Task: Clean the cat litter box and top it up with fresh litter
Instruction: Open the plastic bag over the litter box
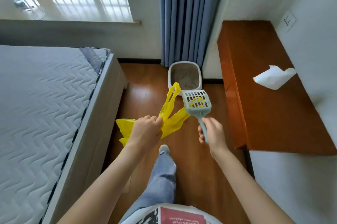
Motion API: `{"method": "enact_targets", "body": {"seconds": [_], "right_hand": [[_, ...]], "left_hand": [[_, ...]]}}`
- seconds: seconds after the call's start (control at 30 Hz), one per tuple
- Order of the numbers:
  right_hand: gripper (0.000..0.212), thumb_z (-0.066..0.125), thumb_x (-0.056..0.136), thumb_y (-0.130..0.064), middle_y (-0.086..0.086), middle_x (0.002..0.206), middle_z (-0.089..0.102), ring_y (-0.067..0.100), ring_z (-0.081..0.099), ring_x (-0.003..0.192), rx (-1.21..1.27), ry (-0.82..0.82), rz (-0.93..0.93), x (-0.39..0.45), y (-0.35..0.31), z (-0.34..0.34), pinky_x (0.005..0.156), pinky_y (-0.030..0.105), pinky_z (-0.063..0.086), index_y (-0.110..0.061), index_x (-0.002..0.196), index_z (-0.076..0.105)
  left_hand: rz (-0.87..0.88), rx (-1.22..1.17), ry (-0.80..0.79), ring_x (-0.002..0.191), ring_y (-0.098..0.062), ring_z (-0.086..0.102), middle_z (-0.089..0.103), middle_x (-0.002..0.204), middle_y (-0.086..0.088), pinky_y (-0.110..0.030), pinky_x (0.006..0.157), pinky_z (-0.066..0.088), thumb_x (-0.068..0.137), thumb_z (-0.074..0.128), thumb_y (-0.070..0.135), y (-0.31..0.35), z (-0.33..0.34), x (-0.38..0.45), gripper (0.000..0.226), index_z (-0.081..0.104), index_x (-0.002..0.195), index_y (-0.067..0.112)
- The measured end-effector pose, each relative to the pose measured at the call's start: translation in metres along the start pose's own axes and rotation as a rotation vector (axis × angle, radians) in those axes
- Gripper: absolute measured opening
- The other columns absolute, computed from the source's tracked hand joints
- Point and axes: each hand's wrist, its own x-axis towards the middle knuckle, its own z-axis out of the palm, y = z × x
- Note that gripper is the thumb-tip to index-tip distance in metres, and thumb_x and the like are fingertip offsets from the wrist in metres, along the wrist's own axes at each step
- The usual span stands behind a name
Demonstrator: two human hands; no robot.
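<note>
Gripping a yellow plastic bag in the left hand, fingers curled tight round its middle, w/ the bag's handles flopping up toward the litter box. Holding a pale blue litter scoop by its handle in the right hand, slotted end up. Litter box sits on the wood floor by the blue curtain, between the bed & a brown bench w/ a white bag on top.

Litter box on floor before curtain, between bed left and cabinet right.
</note>
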Motion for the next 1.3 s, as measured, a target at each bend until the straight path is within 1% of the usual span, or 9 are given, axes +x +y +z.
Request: {"method": "enact_targets", "body": {"seconds": [0.33,0.47,0.6,0.73,0.9,0.97,1.07,1.17,1.3], "right_hand": [[0.022,0.043,0.098,-0.013,0.007,0.061,0.047,0.013,0.038,0.044,0.043,0.049,-0.069,0.154,-0.112,0.063,0.037,0.022,0.033,-0.004,0.082,0.055],[0.024,0.043,0.099,-0.012,0.007,0.06,0.046,0.013,0.037,0.04,0.072,0.076,-0.065,0.206,-0.148,0.075,0.035,0.02,0.032,-0.003,0.079,0.054],[0.024,0.043,0.099,-0.014,0.006,0.06,0.047,0.012,0.038,0.042,0.072,0.076,-0.035,0.266,-0.175,0.079,0.036,0.02,0.032,-0.005,0.081,0.056],[0.022,0.044,0.099,-0.014,0.005,0.06,0.048,0.013,0.037,0.043,0.062,0.053,-0.002,0.338,-0.2,0.08,0.037,0.02,0.032,-0.006,0.083,0.057],[0.023,0.045,0.097,-0.011,0.006,0.059,0.047,0.011,0.035,0.038,0.044,0.012,0.026,0.437,-0.232,0.079,0.036,0.02,0.03,-0.005,0.077,0.053],[0.023,0.045,0.097,-0.011,0.007,0.059,0.047,0.011,0.035,0.036,0.046,0.009,0.038,0.473,-0.244,0.081,0.035,0.02,0.029,-0.004,0.077,0.052],[0.019,0.047,0.096,-0.012,0.007,0.059,0.048,0.01,0.036,0.035,0.038,-0.003,0.054,0.523,-0.256,0.086,0.035,0.021,0.03,-0.002,0.081,0.053],[0.018,0.047,0.096,-0.012,0.006,0.06,0.047,0.01,0.036,0.035,0.047,-0.006,0.084,0.567,-0.259,0.096,0.035,0.02,0.029,-0.003,0.081,0.052],[0.02,0.05,0.096,-0.013,0.005,0.058,0.046,0.01,0.035,0.035,0.095,0.028,0.116,0.625,-0.244,0.114,0.035,0.019,0.029,-0.003,0.08,0.051]], "left_hand": [[0.026,-0.021,0.014,0.041,-0.02,0.053,0.053,0.05,0.002,-0.02,0.036,0.035,0.038,0.091,0.022,-0.102,0.014,0.181,0.041,0.057,0.059,0.017],[-0.006,-0.026,-0.009,0.04,-0.022,0.052,0.052,0.049,0.001,-0.022,0.035,0.034,0.038,0.09,0.019,-0.132,0.022,0.24,0.04,0.056,0.059,0.016],[-0.054,-0.048,-0.055,0.042,-0.024,0.055,0.053,0.051,0.001,-0.024,0.034,0.037,0.042,0.088,0.016,-0.152,0.041,0.295,0.037,0.056,0.061,0.015],[-0.119,-0.06,-0.073,0.043,-0.025,0.056,0.054,0.051,0.0,-0.021,0.036,0.036,0.045,0.088,0.015,-0.162,0.058,0.357,0.035,0.057,0.061,0.014],[-0.232,-0.097,-0.108,0.045,-0.029,0.056,0.054,0.053,-0.003,-0.024,0.038,0.035,0.053,0.085,0.012,-0.168,0.074,0.443,0.032,0.055,0.063,0.012],[-0.301,-0.124,-0.104,0.048,-0.031,0.056,0.054,0.055,-0.004,-0.024,0.041,0.03,0.059,0.082,0.012,-0.174,0.081,0.475,0.03,0.053,0.064,0.012],[-0.377,-0.127,-0.094,0.05,-0.031,0.056,0.054,0.056,-0.004,-0.023,0.045,0.024,0.064,0.08,0.014,-0.187,0.093,0.522,0.029,0.051,0.066,0.012],[-0.399,-0.139,-0.098,0.046,-0.03,0.054,0.053,0.054,-0.003,-0.022,0.046,0.022,0.061,0.082,0.012,-0.2,0.11,0.562,0.032,0.05,0.065,0.012],[-0.387,-0.197,-0.089,0.056,-0.031,0.058,0.058,0.063,-0.005,-0.024,0.049,0.026,0.073,0.074,0.016,-0.218,0.157,0.61,0.023,0.051,0.071,0.013]]}}
